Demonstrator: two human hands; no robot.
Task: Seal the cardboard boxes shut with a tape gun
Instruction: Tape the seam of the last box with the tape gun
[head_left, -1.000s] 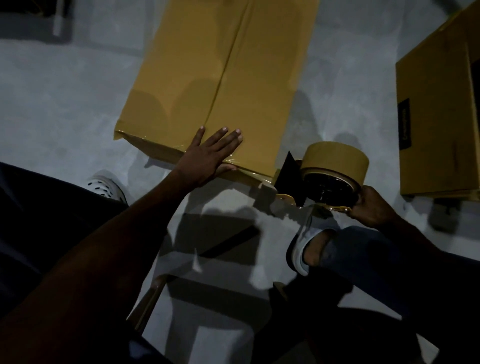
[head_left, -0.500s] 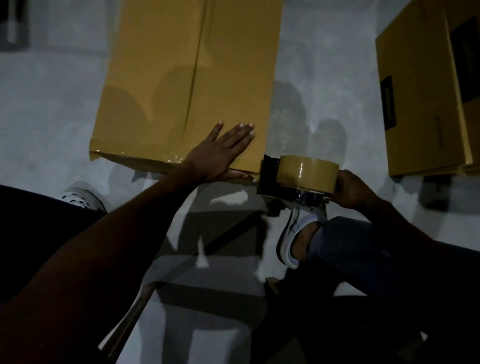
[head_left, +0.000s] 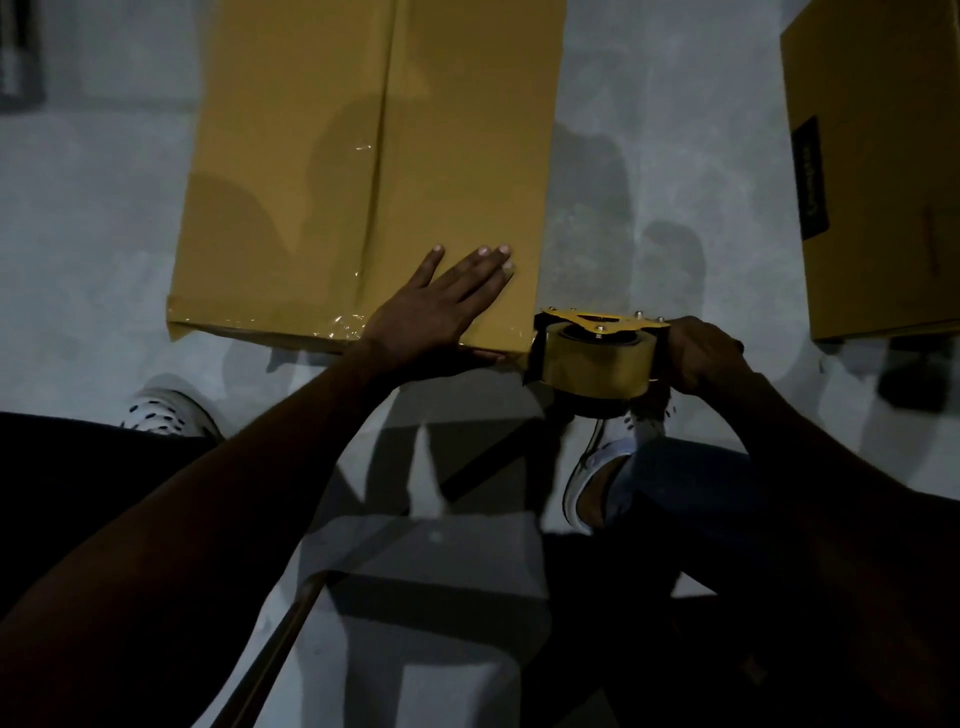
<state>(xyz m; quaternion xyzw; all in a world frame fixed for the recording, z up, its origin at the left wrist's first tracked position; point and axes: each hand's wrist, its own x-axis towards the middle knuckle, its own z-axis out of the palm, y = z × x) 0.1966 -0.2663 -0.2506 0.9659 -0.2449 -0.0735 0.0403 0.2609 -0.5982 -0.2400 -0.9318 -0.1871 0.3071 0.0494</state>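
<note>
Item one: large tan cardboard box (head_left: 332, 171), closed, flaps meeting at a centre seam under a glossy strip of clear tape; shiny tape also runs along its near edge; contents not visible. It lies on a pale grey concrete floor (head_left: 649, 104) in dim light. Item two: second tan cardboard box (head_left: 878, 171) with a dark label on its side, well apart at the right edge of the view, closed, contents likewise unseen. Surroundings: two white shoes, one perforated shoe (head_left: 166, 410) left of the near box edge, one laced shoe (head_left: 597, 467) below the tape gun, with a blue denim trouser leg (head_left: 691, 483) beside it; a thin metal bar (head_left: 280, 639) slants across the floor low in the view, among hard shadows. Item three: tape gun with yellow metal frame and a roll of tan tape (head_left: 597, 353), held level with the near right corner of the large box, its front end touching or just beside that corner. Left hand (head_left: 441, 306): flat, fingers straight and together, palm pressing the box top just inside the near right corner, thumb over the near edge. Right hand (head_left: 701, 358): fingers curled round the tape gun's handle, just right of the roll.
</note>
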